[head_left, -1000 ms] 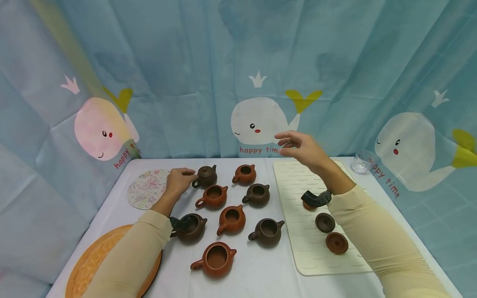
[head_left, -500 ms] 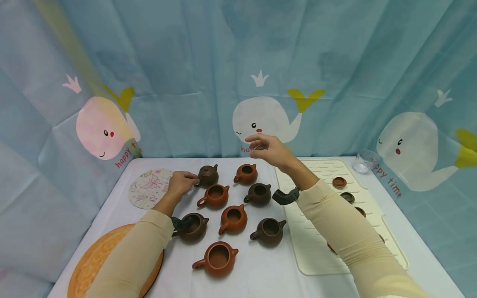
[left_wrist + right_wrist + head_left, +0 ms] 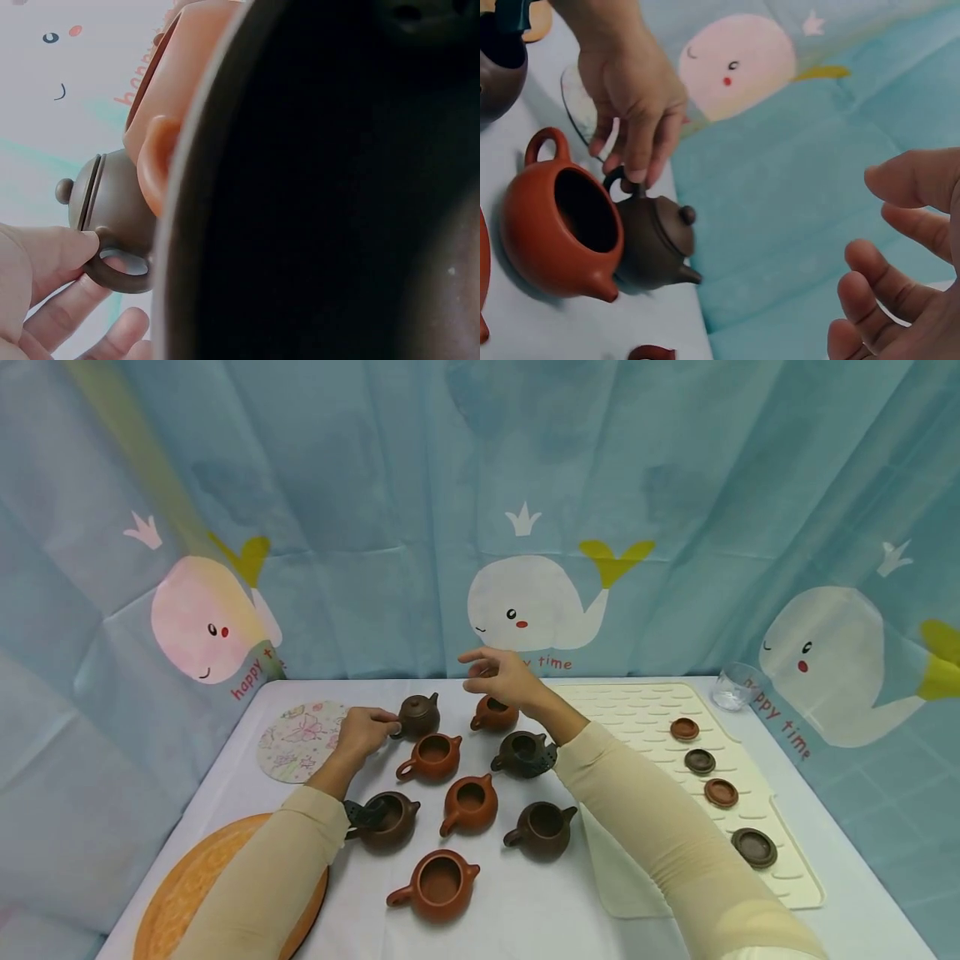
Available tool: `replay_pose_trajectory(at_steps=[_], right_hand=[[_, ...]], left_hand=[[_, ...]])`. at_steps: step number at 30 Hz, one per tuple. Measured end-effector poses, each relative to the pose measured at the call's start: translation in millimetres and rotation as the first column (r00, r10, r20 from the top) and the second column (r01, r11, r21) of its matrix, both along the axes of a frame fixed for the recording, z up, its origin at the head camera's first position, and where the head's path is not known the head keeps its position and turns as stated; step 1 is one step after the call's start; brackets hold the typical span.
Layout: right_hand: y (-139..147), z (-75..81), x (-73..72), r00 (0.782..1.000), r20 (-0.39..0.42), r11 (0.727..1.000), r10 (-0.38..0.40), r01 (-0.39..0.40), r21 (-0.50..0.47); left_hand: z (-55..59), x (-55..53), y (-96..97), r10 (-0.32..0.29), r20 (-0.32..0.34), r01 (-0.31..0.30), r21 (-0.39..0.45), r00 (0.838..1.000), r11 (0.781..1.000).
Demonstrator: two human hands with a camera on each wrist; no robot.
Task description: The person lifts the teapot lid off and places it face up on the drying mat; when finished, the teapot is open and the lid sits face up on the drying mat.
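Observation:
My left hand point(image 3: 362, 731) pinches the handle of a dark brown teapot point(image 3: 420, 717) at the back left of the table. That teapot has its lid on, with the knob visible in the left wrist view. My right hand point(image 3: 501, 678) is raised over a reddish-brown teapot point(image 3: 491, 717) in the back row and partly hides it. In the right wrist view its fingers point(image 3: 889, 289) are apart and loosely bent around nothing. Beside the lidded teapot stands an orange-brown lidless teapot point(image 3: 435, 758). A dark lidless teapot point(image 3: 517, 752) is partly covered by the right wrist strap.
Several more lidless teapots stand nearer, including a reddish one point(image 3: 439, 887) at the front. Teapot lids, such as a dark lid point(image 3: 754, 847), lie on a cream mat point(image 3: 630, 702). A glass point(image 3: 735, 687), a floral round mat point(image 3: 288, 752) and an orange-brown round board point(image 3: 191, 860) flank them.
My right hand has moved left, from above the cream mat to over the back reddish teapot, uncovering lids on the mat. The left hand stays at the lidded teapot's handle.

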State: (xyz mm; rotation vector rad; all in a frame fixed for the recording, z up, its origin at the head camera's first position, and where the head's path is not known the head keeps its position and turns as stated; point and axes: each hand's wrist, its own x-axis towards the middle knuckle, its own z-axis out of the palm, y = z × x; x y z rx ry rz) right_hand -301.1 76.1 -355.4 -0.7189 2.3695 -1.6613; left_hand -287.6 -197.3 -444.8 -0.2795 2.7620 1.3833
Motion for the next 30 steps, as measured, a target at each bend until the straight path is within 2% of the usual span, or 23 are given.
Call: replay_pose_trajectory(at_steps=[4,11,19,24,30], right_hand=[[-14.7,-9.9,-4.3,0.999,0.030,1.000,-0.018,0.017,0.022],[-35.1,-31.1,-14.2,0.997,0.028,0.994,-0.071,0.068,0.089],[-51.4,-40.5,-20.7,0.996,0.039,0.989,-0.078,0.073,0.127],[-60.6,-46.6,-26.0,0.994,0.054,0.987,-0.092,0.084,0.139],[-75.2,-58.1,-33.3,0.993,0.057,0.980,-0.103,0.091,0.179]], left_hand=[[-0.2,1.8,-1.2,-0.003,-0.004,0.003,0.000,1.000,1.000],[-1.2,2.6,-0.5,0.002,0.006,-0.002,0.028,1.000,1.000],[-0.2,0.1,0.6,0.010,0.013,-0.011,0.036,1.000,0.999],[-0.4,-0.2,0.2,-0.013,0.003,0.013,0.021,1.000,1.000],[-0.4,0.4,-2.1,-0.011,0.001,0.011,0.005,1.000,1.000]])
